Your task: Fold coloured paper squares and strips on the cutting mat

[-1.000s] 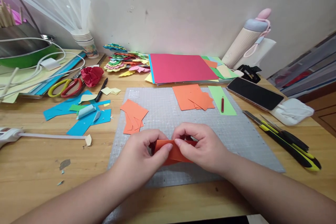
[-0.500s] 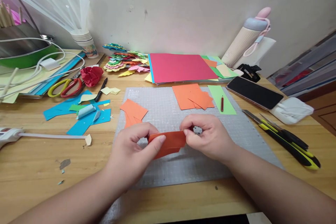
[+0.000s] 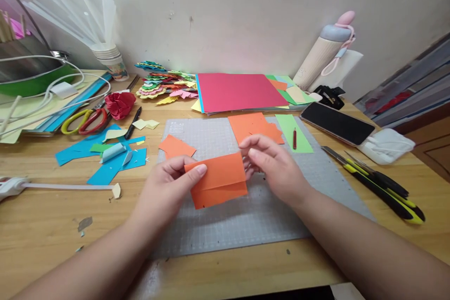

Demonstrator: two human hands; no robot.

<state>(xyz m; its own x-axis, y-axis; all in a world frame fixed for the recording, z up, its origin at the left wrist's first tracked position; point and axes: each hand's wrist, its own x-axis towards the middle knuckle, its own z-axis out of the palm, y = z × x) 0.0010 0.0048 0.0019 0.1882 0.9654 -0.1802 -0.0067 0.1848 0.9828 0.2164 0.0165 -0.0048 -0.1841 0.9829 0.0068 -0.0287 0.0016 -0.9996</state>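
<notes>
Above the grey cutting mat I see a piece of orange paper with a crease running across its lower part. My left hand pinches it at the left edge, thumb on the front face. At the paper's right edge is my right hand, its fingers apart and partly behind the paper; whether they touch it is unclear. Orange paper scraps lie on the mat to the left. More orange paper lies beyond my right hand, beside a green strip bearing a short pencil.
A red sheet tops a paper stack at the back. Blue scraps, scissors and a black pen lie left. On the right are a phone, a white case, a utility knife and a bottle.
The orange paper has turned its broad face toward me and opened out along its crease. My right hand's fingers have loosened from a pinch. The view has shifted slightly.
</notes>
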